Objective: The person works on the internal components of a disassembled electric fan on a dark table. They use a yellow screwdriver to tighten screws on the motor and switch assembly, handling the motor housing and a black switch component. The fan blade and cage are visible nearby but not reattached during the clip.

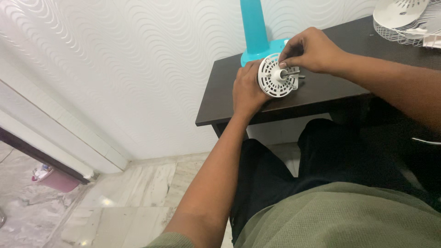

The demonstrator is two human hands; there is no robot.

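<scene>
A white round fan motor housing point(274, 77) with slotted vents and a metal shaft sticking out of its middle rests on the dark table point(321, 89). My left hand point(246, 89) wraps around its back and left side and holds it upright. My right hand point(310, 49) reaches over from the right, its fingertips pinching at the top of the housing near the shaft. Behind the housing stands a turquoise fan stand point(254, 32) with its base partly hidden by my hands.
A white wire fan grille point(404, 20) lies at the table's far right corner. A wavy-textured white wall runs behind the table. A marble floor lies below, with a pink container point(51, 179) at the far left. My legs in black trousers are under the table edge.
</scene>
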